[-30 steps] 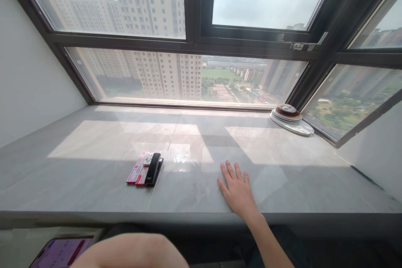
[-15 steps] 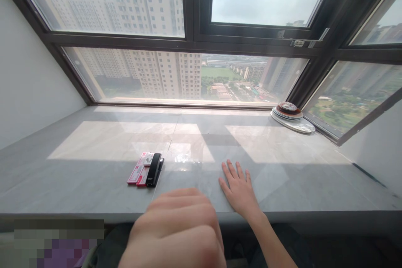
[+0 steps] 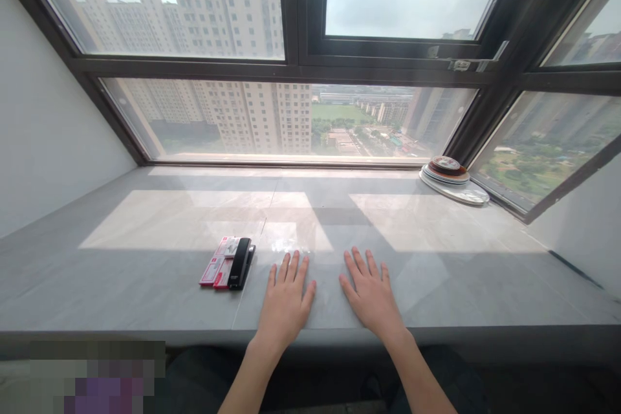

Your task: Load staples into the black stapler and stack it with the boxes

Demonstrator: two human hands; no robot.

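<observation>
Left hand: the left hand point(image 3: 285, 303) lies flat, palm down, on the grey polished stone tabletop point(image 3: 145, 284); its grip is released, the fingers are spread and hold nothing.
Right hand: the right hand point(image 3: 371, 297) lies flat in the same way, just beside the left one but apart from it; this grip is released too and is empty.
Nearest thing: a black oblong stapler point(image 3: 239, 263) lies flat just left of the left hand, not touched by it.
Beside it: flat red-and-white small boxes point(image 3: 219, 262) lie against the left side of the stapler, touching it; I judge they were put together as one set.
Far corner: a stack of round plates point(image 3: 450, 178) stands at the back right corner near the dark-framed window point(image 3: 295, 65), well apart from both hands.
Light: sun patches fall on the tabletop beyond the hands.
</observation>
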